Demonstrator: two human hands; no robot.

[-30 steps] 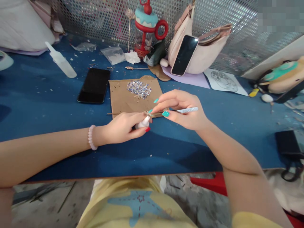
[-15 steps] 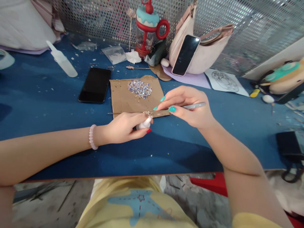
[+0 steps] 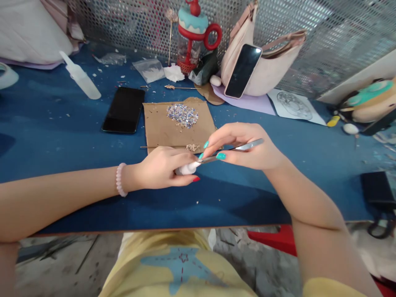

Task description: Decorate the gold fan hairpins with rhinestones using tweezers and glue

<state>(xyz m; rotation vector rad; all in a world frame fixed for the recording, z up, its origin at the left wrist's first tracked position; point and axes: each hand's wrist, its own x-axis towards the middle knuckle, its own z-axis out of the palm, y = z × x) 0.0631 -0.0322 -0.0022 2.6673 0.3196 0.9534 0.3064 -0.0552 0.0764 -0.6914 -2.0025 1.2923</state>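
My left hand point(image 3: 168, 167) is closed around a small white glue bottle point(image 3: 188, 168), its nozzle pointing right. Between the fingers of my right hand point(image 3: 244, 146) are silver tweezers point(image 3: 252, 144), their tips at the bottle's nozzle. Whether the tips touch the nozzle I cannot tell. Just beyond the hands lies a piece of brown cardboard point(image 3: 163, 128). On it sits a pile of small blue, white and shiny rhinestones point(image 3: 182, 115). A hairpin with an ornate gold head point(image 3: 192, 147) rests along the cardboard's near edge, its stick partly hidden behind my left hand.
A black phone point(image 3: 124, 110) lies left of the cardboard, with a translucent squeeze bottle point(image 3: 81, 78) farther left. Behind stand a red-and-blue cup point(image 3: 192, 29) and a pale handbag point(image 3: 272, 70) with another phone point(image 3: 243, 71) leaning on it. A second hairpin point(image 3: 182, 87) lies behind the cardboard.
My right hand has come down and slightly left, bringing the tweezers from the gold hairpin head to the bottle's nozzle. My left hand still holds the bottle, now tilted more sideways.
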